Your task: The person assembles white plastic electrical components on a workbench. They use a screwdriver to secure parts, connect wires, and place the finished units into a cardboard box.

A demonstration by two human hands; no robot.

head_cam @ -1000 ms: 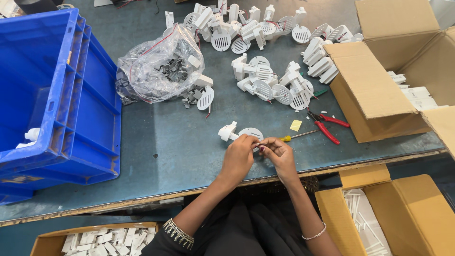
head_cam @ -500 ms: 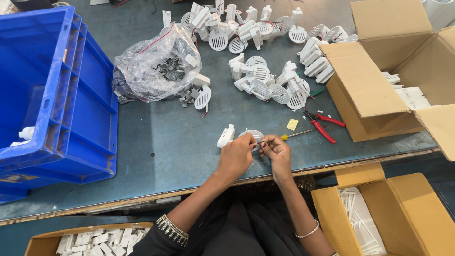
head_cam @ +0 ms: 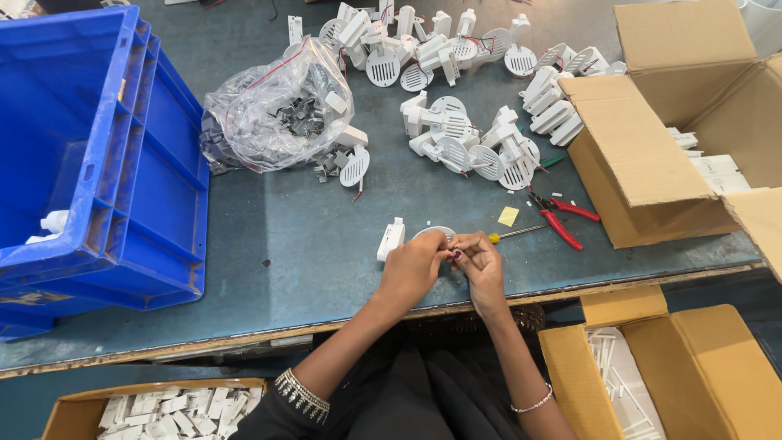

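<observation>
both hands, left hand (head_cam: 411,265) and right hand (head_cam: 481,261), remain pinched together on the round white slotted disc (head_cam: 429,233), its white block (head_cam: 391,239) now swung upright from a second ago.

Both forearms are bare. The left arm's black sleeve (head_cam: 281,407) ends in a silver beaded cuff at 7 o'clock; a thin silver bracelet (head_cam: 533,403) circles the right wrist at 5 o'clock. Dark nail polish shows.

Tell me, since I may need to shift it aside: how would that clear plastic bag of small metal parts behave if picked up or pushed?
The clear plastic bag looks thin and crumpled, so it would probably sag when lifted. The dark metal pieces inside likely make it fairly heavy. Some parts lie loose beside it, so pushing may spill more.
</observation>
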